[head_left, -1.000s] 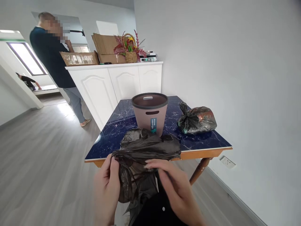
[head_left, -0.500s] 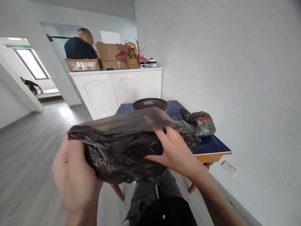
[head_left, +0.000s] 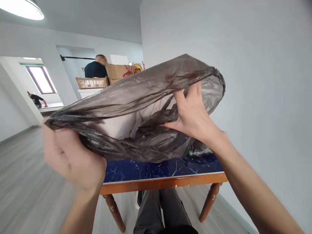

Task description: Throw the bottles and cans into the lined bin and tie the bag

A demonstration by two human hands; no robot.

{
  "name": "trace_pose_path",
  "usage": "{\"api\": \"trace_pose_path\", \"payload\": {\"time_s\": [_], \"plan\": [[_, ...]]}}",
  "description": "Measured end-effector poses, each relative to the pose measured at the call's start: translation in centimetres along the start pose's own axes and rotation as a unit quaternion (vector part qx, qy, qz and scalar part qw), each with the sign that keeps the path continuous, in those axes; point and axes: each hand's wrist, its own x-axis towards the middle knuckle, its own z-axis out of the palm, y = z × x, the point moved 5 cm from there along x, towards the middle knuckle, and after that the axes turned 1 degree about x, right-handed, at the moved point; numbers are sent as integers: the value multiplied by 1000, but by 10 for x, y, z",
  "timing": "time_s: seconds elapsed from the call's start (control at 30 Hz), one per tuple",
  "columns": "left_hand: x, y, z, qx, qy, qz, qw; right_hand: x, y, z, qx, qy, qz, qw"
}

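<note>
2 bare hands hold a thin black plastic bag (head_left: pixel 136 97) in the air above the blue marble table (head_left: pixel 156 169), its mouth stretched wide between them. The left hand (head_left: pixel 73 159) is blurred, fingers closed on the bag's left rim. The right hand (head_left: pixel 193 113) has its fingers spread inside the opening, with the thumb pinching the lower edge. Just below that wrist, a tied dark bag (head_left: pixel 200 150) peeks out on the table. Farther back, 1 person (head_left: pixel 95 69) stands at a white cabinet (head_left: pixel 87 92) beside cardboard boxes (head_left: pixel 92 83).
</note>
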Motion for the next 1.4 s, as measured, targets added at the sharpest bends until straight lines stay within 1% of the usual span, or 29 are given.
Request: {"api": "trace_pose_path", "payload": {"time_s": [0.07, 0.17, 0.33, 0.43, 0.5, 0.57, 0.67, 0.73, 0.77, 0.8, 0.87, 0.93, 1.03, 1.13, 1.23, 1.33, 1.4], "plan": [[4, 3, 8, -1, 21, 45, 999, 10, 13, -4, -13, 20, -3, 1000], [8, 7, 17, 17, 15, 88, 996, 20, 27, -6, -35, 39, -6, 999], [17, 10, 24, 28, -3, 112, 993, 27, 31, -13, -41, 51, 20, 998], [21, 11, 24, 35, 3, 131, 991, 28, 31, -16, -12, 47, 42, 998], [23, 10, 25, 39, 10, 136, 990, 30, 34, -16, 7, 61, 55, 997], [23, 7, 26, 39, 11, 145, 989, 33, 42, -13, 9, 96, 70, 993], [19, 0, 28, 38, 11, 199, 979, 36, 58, -3, -21, 157, 84, 984], [14, -8, 31, 53, -11, 238, 970, 36, 67, 7, -44, 170, 80, 981], [11, -13, 34, 63, -33, 244, 967, 35, 71, 12, -51, 167, 76, 982], [9, -20, 38, 73, -60, 236, 967, 34, 74, 18, -54, 159, 72, 983], [5, -35, 44, 83, -108, 189, 973, 29, 78, 29, -52, 135, 66, 987], [3, -49, 50, 91, -136, 133, 977, 23, 82, 42, -42, 103, 62, 992], [-3, -61, 58, 99, -186, 97, 973, 14, 91, 65, -19, 40, 64, 997], [-12, -72, 66, 107, -262, 91, 955, 6, 104, 86, 28, -40, 91, 995], [-19, -88, 75, 125, -328, 79, 933, -1, 112, 98, 102, -124, 115, 980], [-26, -114, 84, 143, -387, 29, 911, -6, 107, 103, 155, -221, 95, 958], [-30, -132, 91, 152, -424, -4, 893, -6, 100, 104, 172, -264, 63, 947]]}}
